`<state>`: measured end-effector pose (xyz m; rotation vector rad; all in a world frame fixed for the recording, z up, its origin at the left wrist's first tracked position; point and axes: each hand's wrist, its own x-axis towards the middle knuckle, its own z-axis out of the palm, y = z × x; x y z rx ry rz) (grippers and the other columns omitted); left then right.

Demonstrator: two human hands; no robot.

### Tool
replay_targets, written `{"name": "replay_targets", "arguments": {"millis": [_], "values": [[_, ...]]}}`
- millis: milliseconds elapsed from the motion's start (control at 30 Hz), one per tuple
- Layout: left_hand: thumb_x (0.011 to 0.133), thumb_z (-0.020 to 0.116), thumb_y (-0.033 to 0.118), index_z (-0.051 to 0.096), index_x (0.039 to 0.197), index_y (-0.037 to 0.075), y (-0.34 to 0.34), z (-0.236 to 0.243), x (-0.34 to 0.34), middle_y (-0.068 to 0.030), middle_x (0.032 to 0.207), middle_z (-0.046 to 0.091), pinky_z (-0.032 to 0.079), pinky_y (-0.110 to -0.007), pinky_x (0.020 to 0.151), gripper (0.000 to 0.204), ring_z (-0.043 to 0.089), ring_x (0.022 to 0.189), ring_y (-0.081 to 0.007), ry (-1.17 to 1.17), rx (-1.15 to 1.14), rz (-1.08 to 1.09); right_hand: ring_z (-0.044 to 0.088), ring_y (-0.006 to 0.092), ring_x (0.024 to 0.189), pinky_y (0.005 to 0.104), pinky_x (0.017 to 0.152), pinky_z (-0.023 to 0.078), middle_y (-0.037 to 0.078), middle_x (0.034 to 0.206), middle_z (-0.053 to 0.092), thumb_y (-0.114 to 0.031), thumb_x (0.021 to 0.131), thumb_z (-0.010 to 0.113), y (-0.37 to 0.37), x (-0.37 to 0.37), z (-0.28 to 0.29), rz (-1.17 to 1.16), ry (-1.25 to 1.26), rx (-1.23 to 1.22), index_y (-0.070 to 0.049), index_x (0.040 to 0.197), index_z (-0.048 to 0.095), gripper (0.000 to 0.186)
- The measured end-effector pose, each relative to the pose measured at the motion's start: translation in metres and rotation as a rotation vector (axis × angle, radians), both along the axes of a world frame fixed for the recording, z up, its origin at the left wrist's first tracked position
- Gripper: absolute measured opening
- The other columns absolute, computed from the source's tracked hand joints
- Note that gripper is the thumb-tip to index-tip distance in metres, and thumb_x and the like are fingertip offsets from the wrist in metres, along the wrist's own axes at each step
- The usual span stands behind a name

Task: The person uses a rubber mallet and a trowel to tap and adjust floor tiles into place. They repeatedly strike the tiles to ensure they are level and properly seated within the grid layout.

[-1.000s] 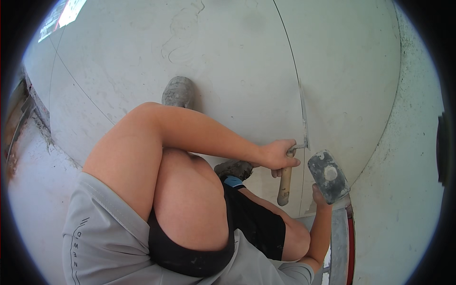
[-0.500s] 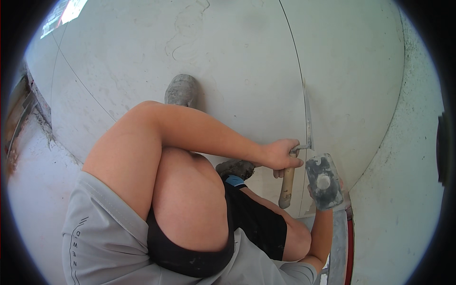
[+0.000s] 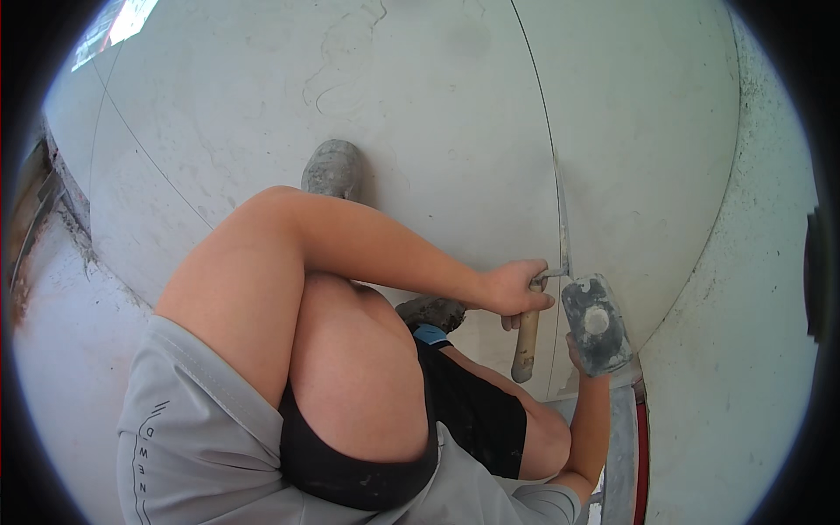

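Left hand [image 3: 514, 289] grasps trowel [image 3: 526, 343] at top of its wooden handle; blade lies along dark seam [image 3: 549, 122] in pale floor [image 3: 429, 114]. Right hand [image 3: 575, 352], partly hidden behind blocky grey head, grasps mallet [image 3: 598, 324]; head appears just right of trowel handle, near blade's base

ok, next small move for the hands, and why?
Probably a light tap of the mallet beside the dark seam, trowel held steady: the left hand grips the trowel, whose blade lies along the seam, and the right hand has the mallet close beside it. Whether the mallet touches anything is unclear.
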<state>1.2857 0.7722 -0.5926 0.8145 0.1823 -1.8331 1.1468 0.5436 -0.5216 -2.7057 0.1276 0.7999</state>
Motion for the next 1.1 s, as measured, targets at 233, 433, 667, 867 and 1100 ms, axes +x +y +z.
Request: {"name": "replay_targets", "arguments": {"millis": [233, 433, 667, 867, 1100], "values": [[0.095, 0.06, 0.025, 0.039, 0.103, -0.002, -0.001, -0.002, -0.002, -0.0148, 0.069, 0.06, 0.057, -0.032, 0.046, 0.036, 0.065, 0.053, -0.0214, 0.008, -0.017, 0.014, 0.067, 0.0211, 0.078, 0.0348, 0.067, 0.055, 0.005, 0.09, 0.071, -0.028, 0.057, 0.084, -0.001, -0.016, -0.001, -0.216, -0.003, 0.163, -0.007, 0.101, 0.067, 0.052], [0.095, 0.061, 0.025, 0.039, 0.103, -0.002, -0.001, -0.001, 0.003, -0.0146, 0.069, 0.06, 0.056, -0.031, 0.045, 0.036, 0.065, 0.052, -0.0208, -0.002, -0.014, -0.002, 0.067, 0.0236, 0.082, 0.0365, 0.067, 0.056, 0.008, 0.095, 0.071, -0.016, 0.062, 0.079, -0.01, -0.037, 0.001, -0.477, 0.191, 0.251, -0.004, 0.108, 0.065, 0.049], [0.094, 0.059, 0.021, 0.039, 0.103, -0.002, -0.002, -0.002, 0.003, -0.0149, 0.068, 0.06, 0.056, -0.033, 0.043, 0.032, 0.065, 0.052, -0.0225, 0.004, -0.02, -0.002, 0.068, 0.0193, 0.077, 0.0341, 0.067, 0.056, 0.005, 0.09, 0.072, -0.02, 0.061, 0.081, -0.005, -0.032, 0.001, -0.295, 0.03, 0.203, -0.005, 0.102, 0.067, 0.047], [0.094, 0.059, 0.021, 0.041, 0.102, -0.001, -0.001, 0.002, 0.009, -0.012, 0.069, 0.059, 0.053, -0.031, 0.043, 0.03, 0.062, 0.05, -0.0187, 0.029, -0.01, 0.001, 0.065, 0.0235, 0.084, 0.0353, 0.074, 0.053, 0.005, 0.095, 0.067, -0.027, 0.059, 0.082, 0.003, -0.002, 0.0, -0.091, 0.036, 0.068, -0.009, 0.106, 0.065, 0.052], [0.093, 0.058, 0.019, 0.041, 0.101, 0.0, -0.002, 0.004, 0.008, -0.0102, 0.068, 0.057, 0.052, -0.03, 0.042, 0.026, 0.06, 0.049, -0.0171, 0.047, -0.009, 0.03, 0.051, 0.0323, 0.125, 0.0464, 0.101, 0.042, 0.011, 0.139, 0.052, -0.043, 0.074, 0.069, -0.022, -0.037, -0.007, -0.26, 0.54, 0.057, -0.018, 0.141, 0.047, 0.076]]}}
